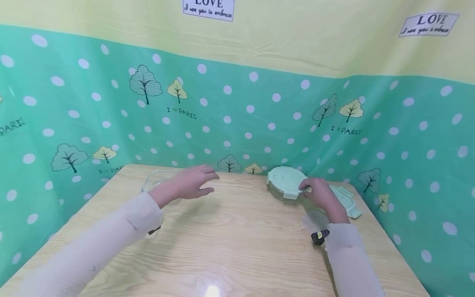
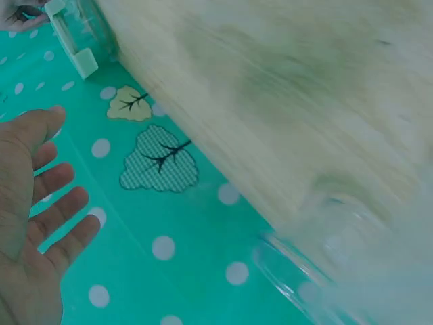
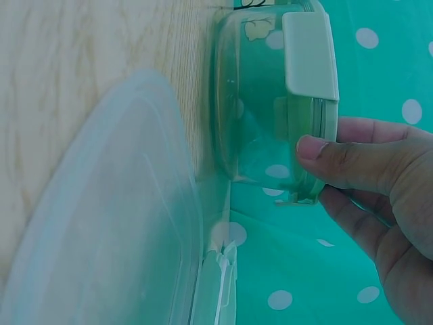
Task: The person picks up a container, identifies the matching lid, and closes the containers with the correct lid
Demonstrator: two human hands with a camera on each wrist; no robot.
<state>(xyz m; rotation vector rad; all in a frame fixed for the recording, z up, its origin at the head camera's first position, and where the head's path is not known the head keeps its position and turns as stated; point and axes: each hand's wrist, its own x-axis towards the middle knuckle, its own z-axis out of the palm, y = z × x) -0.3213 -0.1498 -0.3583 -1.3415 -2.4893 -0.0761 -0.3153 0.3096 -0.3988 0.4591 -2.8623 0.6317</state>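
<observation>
A round glass food container [image 1: 276, 192] with a mint-green snap lid [image 1: 287, 178] is at the back right of the table. My right hand [image 1: 322, 196] pinches its lidded rim; in the right wrist view the thumb is on the near side and fingers are behind. The clear glass wall [image 3: 254, 128] shows below the lid's clip [image 3: 310, 54]. My left hand [image 1: 191, 182] hovers over the back left with spread fingers and holds nothing. Partly hidden behind that wrist is a clear glass container [image 1: 151, 180], also blurred in the left wrist view.
Another mint-green lid [image 1: 346, 201] lies at the right edge of the wooden table [image 1: 237, 247], behind my right wrist. Near it is a translucent lid [image 3: 122, 210], large in the right wrist view. A green dotted cloth [image 1: 252, 107] hangs around the back and sides.
</observation>
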